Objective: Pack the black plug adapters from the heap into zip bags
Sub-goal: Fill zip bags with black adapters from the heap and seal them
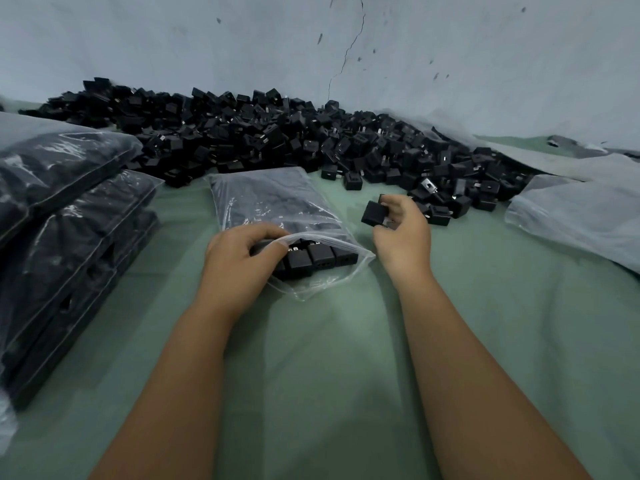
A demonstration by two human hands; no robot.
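A long heap of black plug adapters (pixel 277 133) lies along the wall at the back of the green cloth. In front of it a clear zip bag (pixel 273 199) lies flat, its mouth toward me, with a row of adapters inside at the opening. My left hand (pixel 239 258) grips the bag's upper lip at the mouth, fingers curled over the plastic and the adapters under it. My right hand (pixel 401 230) is just right of the bag and holds black adapters (pixel 374 213) between fingers and thumb, close to the heap's near edge.
Stacked filled zip bags (pixel 65 216) stand at the left. Empty clear bags (pixel 581 216) lie at the right, beside the heap. A pale cracked wall (pixel 346 46) rises behind. Green cloth (pixel 329 358) covers the surface between my forearms.
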